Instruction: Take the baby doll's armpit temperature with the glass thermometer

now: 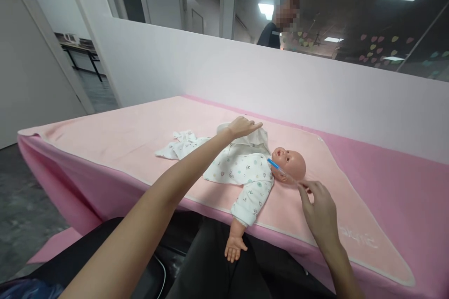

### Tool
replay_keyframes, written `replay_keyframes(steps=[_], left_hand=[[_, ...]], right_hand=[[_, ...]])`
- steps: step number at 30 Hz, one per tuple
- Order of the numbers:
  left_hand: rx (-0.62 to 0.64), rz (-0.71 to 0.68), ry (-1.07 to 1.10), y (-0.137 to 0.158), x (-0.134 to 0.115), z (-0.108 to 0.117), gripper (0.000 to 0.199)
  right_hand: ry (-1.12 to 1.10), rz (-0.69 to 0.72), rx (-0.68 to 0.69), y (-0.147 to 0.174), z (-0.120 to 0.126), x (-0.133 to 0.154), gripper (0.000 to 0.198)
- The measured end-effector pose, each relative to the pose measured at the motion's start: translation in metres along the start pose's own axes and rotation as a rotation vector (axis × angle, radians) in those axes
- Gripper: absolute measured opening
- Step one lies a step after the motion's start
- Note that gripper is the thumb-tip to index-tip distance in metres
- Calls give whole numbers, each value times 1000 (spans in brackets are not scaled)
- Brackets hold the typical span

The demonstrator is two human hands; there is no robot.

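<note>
A baby doll lies on its back in a white patterned outfit, head to the right. Its near arm hangs over the table edge. My right hand pinches a thin clear stick with a blue end, held across the side of the doll's head; its exact kind is unclear. Reaching across the doll's body, my left hand is closed on whitish cloth that drops below it toward the doll's chin. One finger points out to the right; the others are partly hidden.
A pale round dish shows partly behind my left wrist. Under the doll is a peach mat over a pink tablecloth. A low white wall borders the far side. Behind the glass stands a person.
</note>
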State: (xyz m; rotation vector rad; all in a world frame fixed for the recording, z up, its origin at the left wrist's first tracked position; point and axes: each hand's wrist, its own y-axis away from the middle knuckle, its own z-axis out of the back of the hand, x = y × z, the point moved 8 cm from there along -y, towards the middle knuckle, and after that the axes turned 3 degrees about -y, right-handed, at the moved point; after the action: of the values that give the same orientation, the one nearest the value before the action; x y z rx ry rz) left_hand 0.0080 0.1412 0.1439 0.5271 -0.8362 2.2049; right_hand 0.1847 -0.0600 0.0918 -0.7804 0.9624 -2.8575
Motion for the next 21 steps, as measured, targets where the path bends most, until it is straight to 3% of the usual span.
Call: replay_keyframes(steps=[3, 6, 10, 13, 15, 18, 21], left_hand=[[-66, -17, -9, 0, -1, 2, 32], [-120, -49, -23, 0, -5, 7, 32], [-146, -74, -34, 0, -10, 10, 32], [-142, -75, -42, 1, -10, 9, 32], [-143, -82, -46, 2, -10, 9, 31], [-145, -94, -43, 4, -11, 10, 30], [-121, -99, -43, 5, -13, 11, 31]], right_hand=[[160, 167, -10, -44, -15, 32, 27], [341, 269, 93, -78, -46, 52, 26], [572, 321, 260, -99, -79, 67, 20], [626, 295, 318, -106, -91, 71, 17], [525, 230, 322, -112, -98, 70, 20], [147, 124, 301, -122, -110, 69, 21], [-108, 123, 296, -129, -122, 75, 17]])
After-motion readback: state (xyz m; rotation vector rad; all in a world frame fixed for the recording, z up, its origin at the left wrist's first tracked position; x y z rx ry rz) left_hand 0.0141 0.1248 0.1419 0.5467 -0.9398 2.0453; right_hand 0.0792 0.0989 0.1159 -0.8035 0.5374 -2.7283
